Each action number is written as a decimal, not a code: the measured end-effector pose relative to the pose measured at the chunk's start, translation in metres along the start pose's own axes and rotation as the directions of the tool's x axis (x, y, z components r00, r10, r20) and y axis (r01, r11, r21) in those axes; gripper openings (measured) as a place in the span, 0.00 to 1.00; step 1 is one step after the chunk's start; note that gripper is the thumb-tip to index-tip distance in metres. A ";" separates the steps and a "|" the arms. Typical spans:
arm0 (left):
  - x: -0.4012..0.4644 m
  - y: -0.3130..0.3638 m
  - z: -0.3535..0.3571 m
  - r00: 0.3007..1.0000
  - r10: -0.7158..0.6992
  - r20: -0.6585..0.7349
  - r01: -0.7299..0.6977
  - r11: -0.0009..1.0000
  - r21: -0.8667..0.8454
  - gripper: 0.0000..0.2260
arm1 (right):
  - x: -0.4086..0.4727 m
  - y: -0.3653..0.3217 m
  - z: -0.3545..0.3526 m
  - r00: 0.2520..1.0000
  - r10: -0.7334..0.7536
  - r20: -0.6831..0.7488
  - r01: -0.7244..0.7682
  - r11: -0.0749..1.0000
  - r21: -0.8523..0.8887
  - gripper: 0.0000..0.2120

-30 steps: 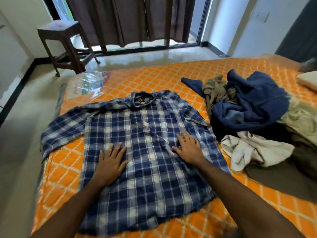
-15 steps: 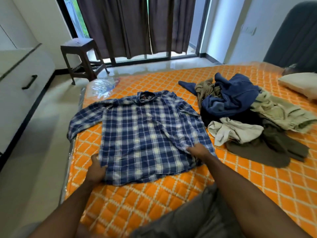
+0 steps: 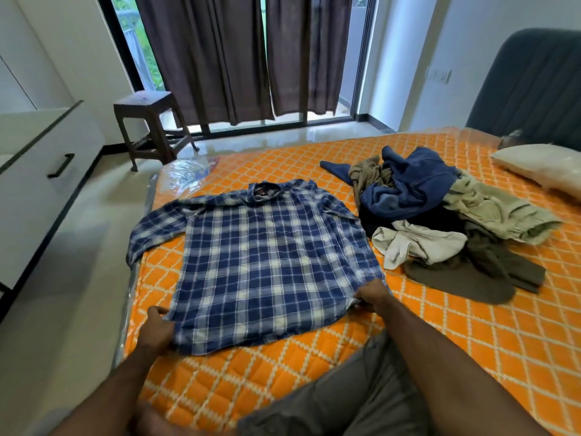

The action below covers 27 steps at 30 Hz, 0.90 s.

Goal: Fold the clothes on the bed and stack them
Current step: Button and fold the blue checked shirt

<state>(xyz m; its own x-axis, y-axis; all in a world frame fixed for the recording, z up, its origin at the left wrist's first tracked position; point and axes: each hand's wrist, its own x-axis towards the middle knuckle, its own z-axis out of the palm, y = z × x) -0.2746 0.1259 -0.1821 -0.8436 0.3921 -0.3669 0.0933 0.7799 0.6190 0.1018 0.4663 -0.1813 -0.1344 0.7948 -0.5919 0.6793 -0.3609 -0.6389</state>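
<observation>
Blue-and-white plaid shirt lies flat on the orange quilted bed, collar toward the window, one sleeve reaching the mattress edge. Just beside it, a loose pile of unfolded clothes: navy, khaki, cream, dark olive pieces, tangled.

Landmark: stool, dark brown, standing on the glossy pale floor. Behind the stool and to its right hang dark brown curtains over a black-framed sliding glass door. Left of the stool, nearer the camera, stands a white cabinet with a black bar handle. Far right of the stool, a grey padded headboard rises beside a white wall carrying a switch plate.
</observation>
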 end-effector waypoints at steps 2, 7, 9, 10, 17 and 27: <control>0.002 -0.001 -0.004 0.998 -0.004 -0.069 0.005 1.000 0.018 0.09 | 0.001 0.002 -0.003 1.000 0.023 -0.015 -0.022 0.998 0.057 0.02; 0.008 0.001 -0.012 0.988 0.109 -0.112 -0.061 0.929 0.365 0.11 | -0.005 -0.007 -0.009 0.990 -0.137 -0.021 0.118 0.913 -0.391 0.05; 0.010 0.004 -0.001 0.983 0.161 -0.089 -0.102 0.881 0.462 0.09 | -0.006 -0.008 -0.002 0.972 -0.233 -0.015 0.177 0.779 -0.601 0.22; 0.008 0.007 0.006 0.980 0.180 -0.080 -0.123 0.876 0.467 0.11 | -0.012 -0.009 0.004 0.955 -0.295 -0.022 0.204 0.711 -0.673 0.27; 0.005 0.010 0.025 0.985 0.174 -0.017 -0.154 0.908 0.389 0.28 | -0.030 -0.018 0.057 0.761 -0.591 0.266 0.486 0.249 -0.838 0.36; 0.010 -0.002 0.009 0.916 0.393 0.079 -0.384 0.803 0.455 0.33 | -0.059 -0.038 0.151 0.466 -0.564 0.681 0.841 0.043 -0.540 0.35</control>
<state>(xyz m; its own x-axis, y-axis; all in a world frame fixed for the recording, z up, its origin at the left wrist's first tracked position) -0.2785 0.1331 -0.1931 -0.6942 0.7045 -0.1473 0.6397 0.6978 0.3223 -0.0248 0.3597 -0.1962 -0.9374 0.2420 -0.2503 0.3059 0.9160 -0.2598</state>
